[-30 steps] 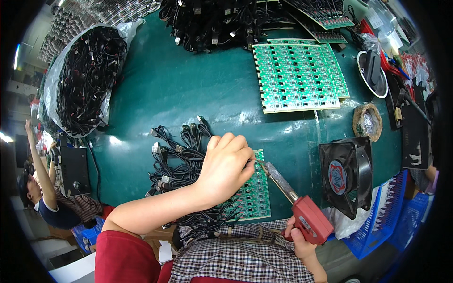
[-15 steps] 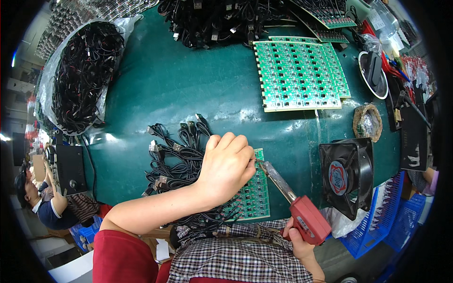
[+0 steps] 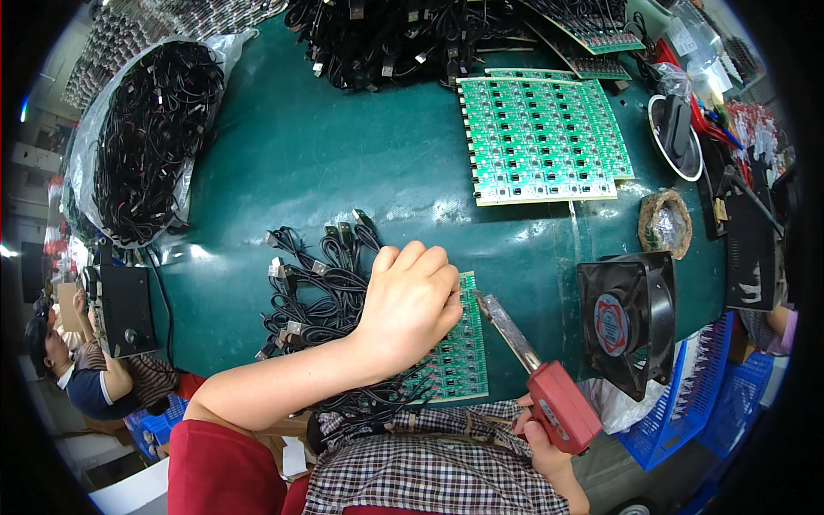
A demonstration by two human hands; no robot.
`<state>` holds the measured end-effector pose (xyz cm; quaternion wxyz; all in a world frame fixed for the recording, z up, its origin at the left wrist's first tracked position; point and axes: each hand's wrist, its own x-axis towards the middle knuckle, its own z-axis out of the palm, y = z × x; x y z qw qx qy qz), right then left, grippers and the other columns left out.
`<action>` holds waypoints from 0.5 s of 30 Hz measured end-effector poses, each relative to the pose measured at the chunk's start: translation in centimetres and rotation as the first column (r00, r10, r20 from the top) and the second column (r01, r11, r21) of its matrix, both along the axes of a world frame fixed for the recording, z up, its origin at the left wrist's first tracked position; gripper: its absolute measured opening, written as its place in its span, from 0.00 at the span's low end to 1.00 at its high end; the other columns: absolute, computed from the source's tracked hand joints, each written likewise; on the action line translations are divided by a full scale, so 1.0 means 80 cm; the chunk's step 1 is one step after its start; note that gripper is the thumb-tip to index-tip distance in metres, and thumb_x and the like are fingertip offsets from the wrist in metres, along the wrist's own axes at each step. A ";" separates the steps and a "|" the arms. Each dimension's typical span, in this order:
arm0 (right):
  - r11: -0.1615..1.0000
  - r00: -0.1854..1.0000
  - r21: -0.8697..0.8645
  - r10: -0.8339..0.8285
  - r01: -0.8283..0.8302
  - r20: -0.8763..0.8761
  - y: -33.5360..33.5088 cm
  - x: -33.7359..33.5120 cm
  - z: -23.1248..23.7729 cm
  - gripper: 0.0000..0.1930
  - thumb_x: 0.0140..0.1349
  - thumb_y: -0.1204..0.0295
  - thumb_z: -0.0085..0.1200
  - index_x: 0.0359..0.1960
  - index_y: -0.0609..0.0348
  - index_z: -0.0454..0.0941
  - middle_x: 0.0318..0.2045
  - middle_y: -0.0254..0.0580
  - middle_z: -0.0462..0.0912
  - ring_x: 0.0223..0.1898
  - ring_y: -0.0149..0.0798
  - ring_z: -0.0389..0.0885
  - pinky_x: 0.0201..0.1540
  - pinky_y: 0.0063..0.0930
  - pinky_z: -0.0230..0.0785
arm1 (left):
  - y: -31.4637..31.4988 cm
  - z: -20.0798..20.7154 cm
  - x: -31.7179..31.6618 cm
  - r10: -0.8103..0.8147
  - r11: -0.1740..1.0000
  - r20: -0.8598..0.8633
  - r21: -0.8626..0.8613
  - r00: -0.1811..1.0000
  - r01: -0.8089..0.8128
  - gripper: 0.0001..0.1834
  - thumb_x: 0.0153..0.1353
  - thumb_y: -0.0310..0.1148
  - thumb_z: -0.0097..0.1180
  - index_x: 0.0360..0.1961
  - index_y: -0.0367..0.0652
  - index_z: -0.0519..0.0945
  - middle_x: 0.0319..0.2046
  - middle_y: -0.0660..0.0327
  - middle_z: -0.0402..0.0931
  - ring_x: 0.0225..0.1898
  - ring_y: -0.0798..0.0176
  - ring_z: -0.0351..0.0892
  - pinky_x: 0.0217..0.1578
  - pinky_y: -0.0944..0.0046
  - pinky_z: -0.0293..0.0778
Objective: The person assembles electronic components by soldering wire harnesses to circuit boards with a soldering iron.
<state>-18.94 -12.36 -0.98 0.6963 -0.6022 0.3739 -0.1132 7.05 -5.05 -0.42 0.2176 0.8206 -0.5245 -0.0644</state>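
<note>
My left hand [image 3: 410,296] is closed above the upper part of a green circuit board panel [image 3: 468,356]; its fingertips are turned down, and whatever they pinch is hidden. My right hand [image 3: 545,438] is wrapped around the red handle of a soldering gun [image 3: 556,403]. The gun's metal tip points up and left, just right of my left fingers, by the board's right edge. Black USB cables [image 3: 313,287] lie in a bunch left of and under my left forearm, with several wire ends along the board's left side.
A stack of green circuit panels [image 3: 545,142] lies at the back right. Black cables [image 3: 386,43] are heaped at the far edge, and a bag of cables [image 3: 154,137] sits at left. A black fan [image 3: 631,318] stands right of the gun, near a small rough-rimmed dish [image 3: 665,225].
The soldering gun's tip has drawn slightly right, away from my left fingers. My left hand stays nearly in place over the board.
</note>
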 end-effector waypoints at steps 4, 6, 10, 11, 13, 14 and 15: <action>0.991 0.990 0.073 -0.120 0.115 0.074 0.000 0.006 0.013 0.30 0.50 0.70 0.65 0.53 0.73 0.69 0.35 0.47 0.81 0.25 0.27 0.78 0.30 0.19 0.72 | -0.001 0.002 0.000 -0.012 1.000 0.010 0.005 1.000 0.011 0.05 0.43 0.29 0.59 0.22 0.44 0.75 0.26 0.63 0.68 0.33 0.59 0.68 0.37 0.59 0.59; 0.992 0.990 0.070 -0.114 0.108 0.082 0.000 0.005 0.013 0.29 0.51 0.70 0.65 0.52 0.73 0.69 0.36 0.47 0.81 0.25 0.27 0.78 0.30 0.20 0.72 | 0.000 0.002 0.001 -0.013 1.000 0.011 0.000 1.000 0.013 0.05 0.44 0.29 0.59 0.22 0.44 0.75 0.26 0.63 0.68 0.34 0.59 0.68 0.37 0.59 0.59; 0.997 0.994 -0.038 0.073 -0.070 0.086 -0.004 -0.003 0.013 0.25 0.61 0.64 0.55 0.53 0.69 0.64 0.44 0.51 0.74 0.26 0.33 0.75 0.29 0.27 0.71 | 0.002 0.002 0.001 -0.023 1.000 0.023 0.005 0.999 0.023 0.05 0.45 0.30 0.59 0.22 0.44 0.75 0.26 0.63 0.68 0.34 0.59 0.68 0.38 0.59 0.60; 0.997 0.994 -0.040 0.069 -0.066 0.088 -0.002 -0.004 0.014 0.25 0.61 0.64 0.55 0.53 0.69 0.64 0.44 0.51 0.74 0.26 0.33 0.75 0.29 0.27 0.71 | 0.002 0.002 0.000 -0.023 1.000 0.021 0.011 1.000 0.023 0.05 0.45 0.30 0.59 0.23 0.44 0.75 0.26 0.63 0.69 0.35 0.59 0.68 0.38 0.59 0.60; 0.999 0.996 0.042 -0.020 0.017 0.089 0.003 -0.005 0.015 0.25 0.60 0.63 0.55 0.52 0.70 0.65 0.44 0.51 0.74 0.26 0.33 0.75 0.27 0.27 0.70 | 0.003 0.002 -0.001 -0.026 1.000 0.020 0.015 0.999 0.026 0.05 0.46 0.30 0.60 0.23 0.44 0.75 0.26 0.63 0.69 0.35 0.59 0.68 0.39 0.59 0.60; 0.999 0.996 0.040 -0.022 0.019 0.090 0.005 -0.008 0.015 0.25 0.60 0.63 0.55 0.52 0.70 0.65 0.44 0.51 0.74 0.26 0.33 0.75 0.27 0.27 0.70 | 0.005 0.001 0.000 -0.027 1.000 0.002 -0.005 1.000 0.027 0.05 0.46 0.29 0.60 0.24 0.44 0.76 0.27 0.64 0.70 0.35 0.60 0.69 0.39 0.59 0.60; 0.996 0.993 0.078 -0.055 0.047 0.102 0.006 -0.011 0.015 0.25 0.58 0.68 0.57 0.53 0.69 0.65 0.44 0.50 0.75 0.27 0.31 0.76 0.29 0.25 0.71 | 0.006 0.000 0.000 -0.029 0.999 -0.016 -0.024 0.999 0.028 0.05 0.46 0.29 0.60 0.25 0.44 0.77 0.27 0.64 0.71 0.35 0.60 0.69 0.39 0.59 0.61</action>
